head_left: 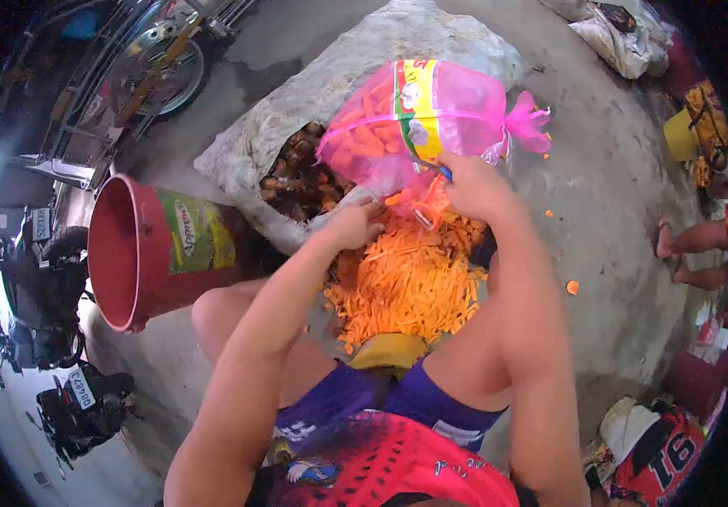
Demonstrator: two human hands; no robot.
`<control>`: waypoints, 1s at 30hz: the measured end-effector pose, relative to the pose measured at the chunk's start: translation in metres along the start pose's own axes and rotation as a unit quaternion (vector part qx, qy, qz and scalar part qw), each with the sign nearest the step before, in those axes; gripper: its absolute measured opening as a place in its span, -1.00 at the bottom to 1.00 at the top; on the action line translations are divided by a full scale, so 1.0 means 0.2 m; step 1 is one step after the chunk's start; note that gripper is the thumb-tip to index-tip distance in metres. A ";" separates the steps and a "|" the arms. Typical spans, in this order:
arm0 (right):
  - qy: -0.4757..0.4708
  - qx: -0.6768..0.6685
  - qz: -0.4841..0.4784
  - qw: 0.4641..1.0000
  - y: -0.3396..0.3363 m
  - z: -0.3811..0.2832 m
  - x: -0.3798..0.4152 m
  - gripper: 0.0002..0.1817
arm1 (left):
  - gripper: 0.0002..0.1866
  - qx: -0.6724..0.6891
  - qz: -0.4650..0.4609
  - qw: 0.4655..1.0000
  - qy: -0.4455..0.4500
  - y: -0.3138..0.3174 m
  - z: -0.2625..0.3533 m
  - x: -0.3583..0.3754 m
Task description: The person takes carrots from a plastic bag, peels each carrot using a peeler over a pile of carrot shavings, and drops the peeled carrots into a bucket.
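A pink mesh bag [419,118] stuffed with orange sticks lies tilted on a heap of loose orange sticks [406,283] on the concrete floor. My right hand [474,186] is shut on a small blue-handled blade at the bag's lower edge. Beside it, my left hand [355,224] pinches the bag's bottom corner. A yellow object [389,351] sits between my knees, below the heap.
A red bucket [140,253] lies on its side at the left. Behind the heap, an open grey sack [296,127] holds brown pieces. Another person's feet [689,253] rest at the right. Motorbikes [76,406] stand at the far left; bags [622,34] lie top right.
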State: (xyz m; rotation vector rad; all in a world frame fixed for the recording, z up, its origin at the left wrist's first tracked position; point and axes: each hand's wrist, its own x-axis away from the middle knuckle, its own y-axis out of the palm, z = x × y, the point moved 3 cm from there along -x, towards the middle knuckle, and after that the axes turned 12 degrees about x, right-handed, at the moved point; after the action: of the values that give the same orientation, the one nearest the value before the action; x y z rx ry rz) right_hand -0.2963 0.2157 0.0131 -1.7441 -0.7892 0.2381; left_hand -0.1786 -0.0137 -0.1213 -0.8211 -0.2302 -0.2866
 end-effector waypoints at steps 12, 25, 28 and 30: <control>-0.021 0.003 -0.059 0.998 -0.11 0.06 -0.08 -0.65 | -0.28 0.024 0.304 0.915 -0.264 -0.04 -0.30 -0.51; -0.030 -0.003 -0.060 0.998 -0.10 0.03 -0.05 -0.66 | -0.44 -0.010 0.336 0.911 -0.239 -0.15 -0.27 -0.39; -0.038 -0.019 -0.045 0.998 -0.11 0.01 -0.03 -0.61 | -0.45 0.263 0.300 0.886 -0.237 -0.14 -0.23 -0.23; -0.054 -0.028 -0.035 0.998 -0.07 -0.01 -0.02 -0.60 | -0.52 0.524 0.255 0.790 -0.193 -0.11 -0.18 -0.10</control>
State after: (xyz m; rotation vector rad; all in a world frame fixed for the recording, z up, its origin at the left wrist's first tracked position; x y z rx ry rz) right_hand -0.3037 0.2135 0.0265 -1.7642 -0.9421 0.2655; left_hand -0.2007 -0.0511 -0.1356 0.2108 -0.4761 0.5210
